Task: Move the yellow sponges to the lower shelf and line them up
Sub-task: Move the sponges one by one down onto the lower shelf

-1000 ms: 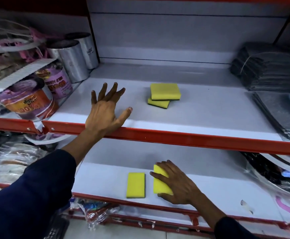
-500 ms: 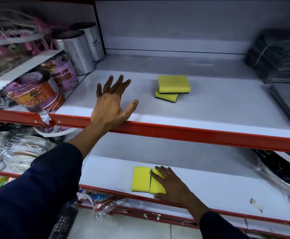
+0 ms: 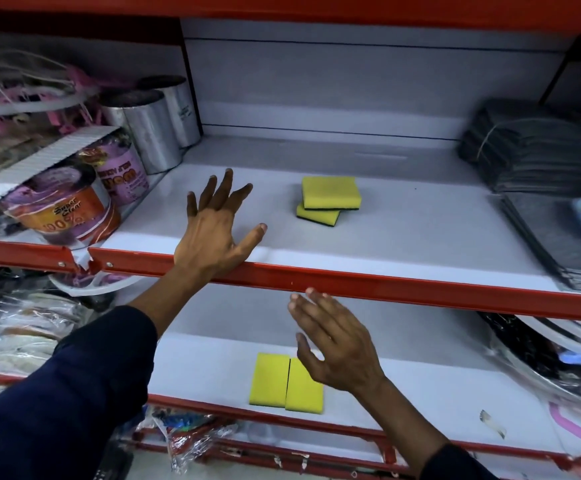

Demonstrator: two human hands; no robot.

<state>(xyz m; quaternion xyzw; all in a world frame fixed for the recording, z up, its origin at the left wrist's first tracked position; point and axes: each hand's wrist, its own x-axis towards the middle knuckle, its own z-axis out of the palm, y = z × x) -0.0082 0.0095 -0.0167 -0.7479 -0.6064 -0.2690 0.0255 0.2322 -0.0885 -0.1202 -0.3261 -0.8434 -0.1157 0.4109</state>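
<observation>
Two yellow sponges with dark undersides lie stacked on the upper shelf (image 3: 403, 237): the top sponge (image 3: 330, 191) sits askew over the bottom sponge (image 3: 316, 216). On the lower shelf (image 3: 438, 393) two more yellow sponges lie flat side by side and touching, the left one (image 3: 269, 379) and the right one (image 3: 303, 391). My left hand (image 3: 217, 233) rests open on the upper shelf's red front edge, fingers spread. My right hand (image 3: 337, 344) hovers open above the lower pair, fingertips near the red edge, holding nothing.
Silver rolls (image 3: 152, 129) and purple-orange labelled tubs (image 3: 71, 209) crowd the upper shelf's left. Dark folded bundles (image 3: 531, 150) and grey sheets (image 3: 566, 244) fill its right. Plastic-wrapped goods (image 3: 15, 327) sit lower left, wrapped trays (image 3: 541, 358) lower right.
My right hand let go of the right lower sponge after pushing it against the left one, and has lifted toward the upper shelf's edge. The left hand stayed put.
</observation>
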